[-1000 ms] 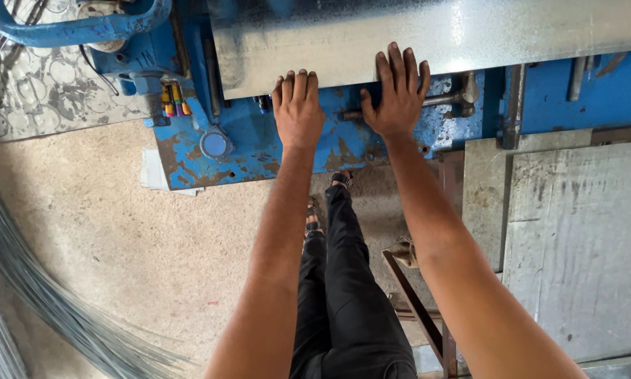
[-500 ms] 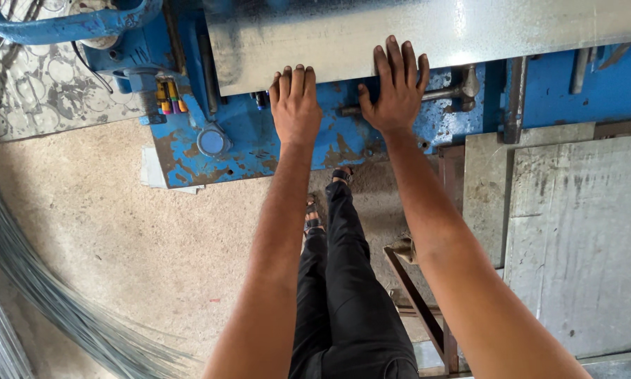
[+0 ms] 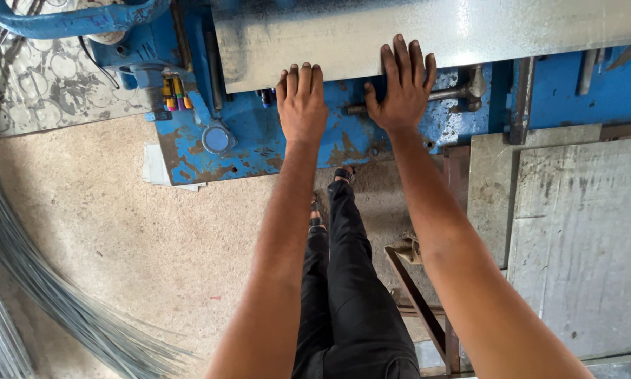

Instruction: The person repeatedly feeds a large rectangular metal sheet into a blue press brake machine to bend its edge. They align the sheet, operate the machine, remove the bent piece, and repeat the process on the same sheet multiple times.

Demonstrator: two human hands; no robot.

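Left hand: flat, fingers together, fingertips pressing the near edge of the galvanised metal sheet, which stretches away ahead of both hands. Right hand: spread open, fingers resting on the same sheet edge, just right of the left hand. Blue machine frame: directly beneath both palms; coiled wire well off to the left hand's near-left.

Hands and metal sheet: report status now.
Left hand and right hand flat, fingers spread, on near edge of metal sheet. Sheet lies across blue machine. Nothing between the hands and the sheet.
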